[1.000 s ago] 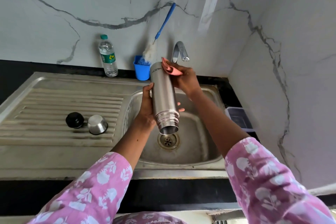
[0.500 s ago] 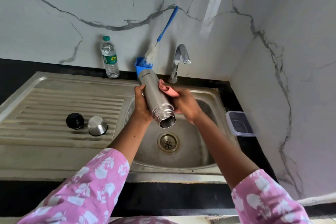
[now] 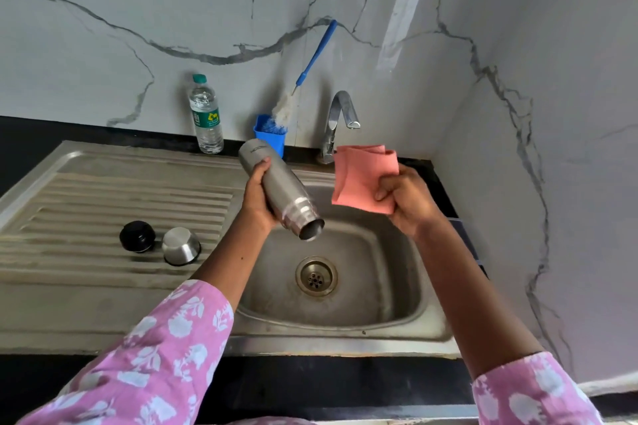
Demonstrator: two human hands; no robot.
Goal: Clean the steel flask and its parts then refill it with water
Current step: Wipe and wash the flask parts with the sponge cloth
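My left hand point(image 3: 259, 197) grips the steel flask point(image 3: 279, 188) over the sink basin point(image 3: 386, 290), tilted with its open mouth pointing down and toward me. To its right, apart from the flask, my right hand point(image 3: 409, 198) pinches a folded pink cloth point(image 3: 362, 179). The flask's black stopper point(image 3: 137, 236) and its steel cup lid point(image 3: 181, 246), upside down, lie side by side on the ribbed drainboard point(image 3: 103, 203) to the left.
A tap point(image 3: 340, 121) stands behind the basin. A blue cup point(image 3: 272, 138) holding a blue-handled bottle brush point(image 3: 307, 76) and a plastic water bottle point(image 3: 206, 114) stand against the marble wall. A dark plastic container point(image 3: 466, 235) sits right of the sink.
My right hand has lifted the pink cloth off the flask and moved it right. The flask has tilted further over and dropped lower over the basin.
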